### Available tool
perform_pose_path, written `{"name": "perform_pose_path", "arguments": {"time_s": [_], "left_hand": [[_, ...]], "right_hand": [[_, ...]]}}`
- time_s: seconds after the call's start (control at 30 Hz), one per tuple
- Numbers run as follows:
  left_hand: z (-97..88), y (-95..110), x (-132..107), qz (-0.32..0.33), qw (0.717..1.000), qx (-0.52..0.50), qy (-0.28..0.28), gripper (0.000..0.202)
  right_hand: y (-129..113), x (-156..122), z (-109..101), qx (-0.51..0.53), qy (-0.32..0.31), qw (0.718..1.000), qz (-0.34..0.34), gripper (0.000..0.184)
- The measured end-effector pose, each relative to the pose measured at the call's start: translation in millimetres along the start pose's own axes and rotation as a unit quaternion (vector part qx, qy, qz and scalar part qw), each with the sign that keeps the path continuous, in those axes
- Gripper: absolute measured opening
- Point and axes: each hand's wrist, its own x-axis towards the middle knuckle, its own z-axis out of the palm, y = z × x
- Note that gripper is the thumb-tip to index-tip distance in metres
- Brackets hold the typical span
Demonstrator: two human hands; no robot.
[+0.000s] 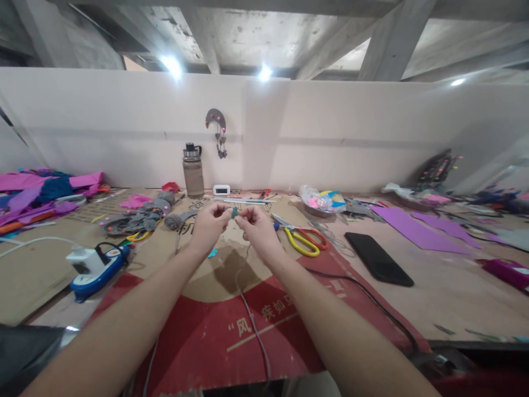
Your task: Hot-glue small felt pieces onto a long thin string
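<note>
Between my two hands, above the paper sheet, is a small dark green piece [235, 212] that looks like felt. My left hand [211, 225] pinches its left side with closed fingertips. From the other side, my right hand [259, 227] pinches it too, fingers closed. A thin grey cord [251, 317] runs from below my right hand down over the red part of the sheet; whether it joins the green piece I cannot tell. Beneath the hands lies a small light blue cutout [212, 252]. Yellow-handled scissors [302, 242] rest just right of my right hand.
A brown and red printed paper sheet [198, 336] covers the middle of the table. A black phone [378, 258] and purple felt [417, 229] lie right. Left are a blue power strip [101, 270] and grey pieces [142, 218]. A bottle [193, 172] stands by the wall.
</note>
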Motion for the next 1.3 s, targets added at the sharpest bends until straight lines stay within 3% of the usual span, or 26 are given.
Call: {"name": "perform_pose_path", "arguments": {"time_s": [0.13, 0.37, 0.73, 1.3], "left_hand": [[3.6, 1, -2, -0.032, 0.996, -0.084, -0.018, 0.025], [5.7, 3, -3, -0.046, 0.991, -0.122, -0.027, 0.025], [7.1, 3, -4, -0.056, 0.989, -0.134, -0.042, 0.025], [6.5, 12, -6, -0.105, 0.976, -0.147, -0.121, 0.025]], "right_hand": [[-2, 1, -3, -0.069, 0.023, 0.996, -0.044, 0.015], [1, 3, -5, -0.110, 0.054, 0.991, -0.052, 0.020], [-6, -2, -3, -0.170, 0.073, 0.980, -0.068, 0.023], [-10, -5, -7, -0.225, 0.101, 0.963, -0.111, 0.018]]}}
